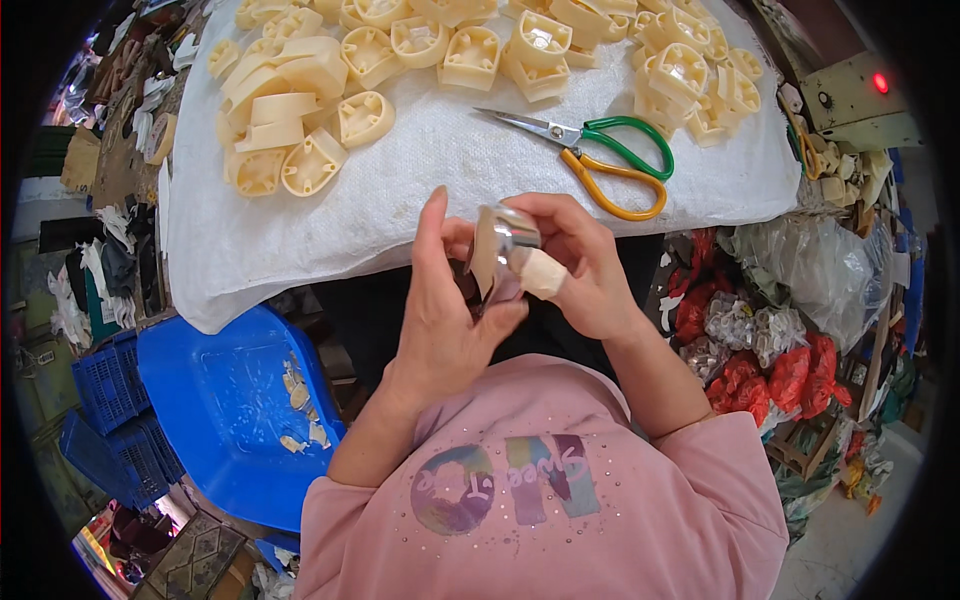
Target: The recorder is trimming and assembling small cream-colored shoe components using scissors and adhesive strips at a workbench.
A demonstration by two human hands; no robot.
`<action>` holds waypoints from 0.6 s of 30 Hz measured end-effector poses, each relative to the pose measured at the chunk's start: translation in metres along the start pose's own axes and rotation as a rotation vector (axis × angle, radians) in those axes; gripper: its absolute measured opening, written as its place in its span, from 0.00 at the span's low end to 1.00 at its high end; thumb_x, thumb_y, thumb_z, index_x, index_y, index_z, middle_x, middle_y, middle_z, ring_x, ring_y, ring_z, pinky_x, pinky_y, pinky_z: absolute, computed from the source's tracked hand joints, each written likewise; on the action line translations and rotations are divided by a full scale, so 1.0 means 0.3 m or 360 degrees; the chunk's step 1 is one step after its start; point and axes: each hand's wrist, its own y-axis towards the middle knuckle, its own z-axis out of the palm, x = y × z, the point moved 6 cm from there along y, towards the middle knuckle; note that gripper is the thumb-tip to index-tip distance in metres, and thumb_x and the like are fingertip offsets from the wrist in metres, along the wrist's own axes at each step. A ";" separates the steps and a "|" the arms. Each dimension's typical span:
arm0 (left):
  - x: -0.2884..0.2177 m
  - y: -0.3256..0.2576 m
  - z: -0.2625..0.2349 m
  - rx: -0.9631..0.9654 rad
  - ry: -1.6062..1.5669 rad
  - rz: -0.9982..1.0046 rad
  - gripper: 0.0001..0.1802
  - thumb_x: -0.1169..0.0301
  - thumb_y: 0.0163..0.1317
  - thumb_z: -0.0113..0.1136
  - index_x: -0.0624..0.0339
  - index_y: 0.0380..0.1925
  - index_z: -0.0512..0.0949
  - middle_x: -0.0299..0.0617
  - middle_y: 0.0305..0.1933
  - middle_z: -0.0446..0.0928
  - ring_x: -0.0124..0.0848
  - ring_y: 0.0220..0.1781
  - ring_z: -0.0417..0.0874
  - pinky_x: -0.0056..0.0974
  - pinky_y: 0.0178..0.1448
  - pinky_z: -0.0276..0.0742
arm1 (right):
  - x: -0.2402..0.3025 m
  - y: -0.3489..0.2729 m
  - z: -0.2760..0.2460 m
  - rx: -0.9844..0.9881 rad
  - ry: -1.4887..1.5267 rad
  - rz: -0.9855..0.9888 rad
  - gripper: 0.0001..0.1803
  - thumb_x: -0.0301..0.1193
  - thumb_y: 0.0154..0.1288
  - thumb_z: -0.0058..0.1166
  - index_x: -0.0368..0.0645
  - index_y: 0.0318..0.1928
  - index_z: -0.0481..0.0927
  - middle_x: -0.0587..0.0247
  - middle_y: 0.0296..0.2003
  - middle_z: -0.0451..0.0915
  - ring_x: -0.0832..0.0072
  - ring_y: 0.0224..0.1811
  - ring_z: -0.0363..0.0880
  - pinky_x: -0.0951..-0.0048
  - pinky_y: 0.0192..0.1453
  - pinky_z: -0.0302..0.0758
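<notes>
Both my hands are raised in front of my chest, at the near edge of the covered table. Between them is a small shiny chrome-like part (513, 228) with a curved, mirror-bright face. My left hand (433, 300) grips it from the left, thumb at its lower end and index finger pointing up. On the other side my right hand (592, 268) holds its upper edge with bent fingers. A cream-white wrap (543, 274) covers the right thumb. Beyond the hands lie scissors (560, 132) with one green and one orange handle, blades slightly apart. What the palms hide cannot be seen.
Several cream plastic housings (372, 55) are heaped along the far side of the white woven cloth (400, 180). A blue plastic tub (215, 400) with scraps stands at lower left, beside blue crates (112, 385). Red bags (790, 380) and clear plastic (830, 260) crowd the right.
</notes>
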 end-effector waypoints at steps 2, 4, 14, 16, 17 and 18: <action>0.028 -0.003 -0.004 0.0008 -0.0100 -0.0352 0.43 0.70 0.49 0.70 0.69 0.62 0.55 0.47 0.43 0.73 0.35 0.45 0.78 0.36 0.48 0.76 | 0.004 -0.011 0.003 -0.0011 -0.0079 -0.0148 0.22 0.27 0.62 0.55 0.37 0.55 0.66 0.60 0.42 0.76 0.76 0.40 0.77 0.74 0.40 0.77; 0.068 -0.020 -0.009 -0.0110 -0.0826 -0.0548 0.35 0.76 0.46 0.70 0.67 0.55 0.64 0.43 0.44 0.74 0.29 0.44 0.79 0.31 0.45 0.78 | 0.009 -0.019 0.003 0.0002 -0.0231 -0.0152 0.20 0.29 0.64 0.54 0.37 0.54 0.69 0.61 0.40 0.76 0.76 0.39 0.76 0.74 0.42 0.76; -0.046 0.012 -0.055 0.0118 0.0298 0.0014 0.33 0.80 0.35 0.70 0.62 0.47 0.73 0.38 0.39 0.75 0.20 0.31 0.75 0.22 0.29 0.70 | -0.009 0.068 -0.041 0.0418 -0.0350 0.0169 0.13 0.36 0.66 0.47 0.39 0.32 0.75 0.66 0.27 0.76 0.77 0.28 0.75 0.74 0.31 0.72; -0.038 0.009 -0.044 0.0107 0.0281 -0.0027 0.32 0.80 0.35 0.70 0.62 0.47 0.72 0.39 0.39 0.75 0.20 0.31 0.76 0.23 0.30 0.71 | 0.023 0.061 -0.038 0.0393 -0.0638 0.0038 0.12 0.35 0.64 0.49 0.39 0.31 0.75 0.63 0.26 0.77 0.73 0.28 0.76 0.73 0.32 0.72; -0.030 0.006 -0.038 0.0092 0.0267 -0.0070 0.32 0.79 0.35 0.71 0.62 0.46 0.72 0.39 0.39 0.76 0.21 0.31 0.76 0.23 0.31 0.72 | 0.044 0.057 -0.033 0.0369 -0.0923 -0.0095 0.10 0.34 0.62 0.51 0.39 0.31 0.75 0.60 0.25 0.77 0.70 0.27 0.77 0.72 0.32 0.72; -0.016 0.002 -0.028 0.0091 0.0271 -0.0070 0.32 0.79 0.35 0.71 0.62 0.46 0.72 0.39 0.39 0.76 0.21 0.31 0.76 0.23 0.31 0.72 | 0.040 0.055 -0.023 0.0371 -0.0920 -0.0098 0.10 0.34 0.62 0.51 0.39 0.31 0.75 0.60 0.25 0.77 0.70 0.27 0.77 0.72 0.32 0.72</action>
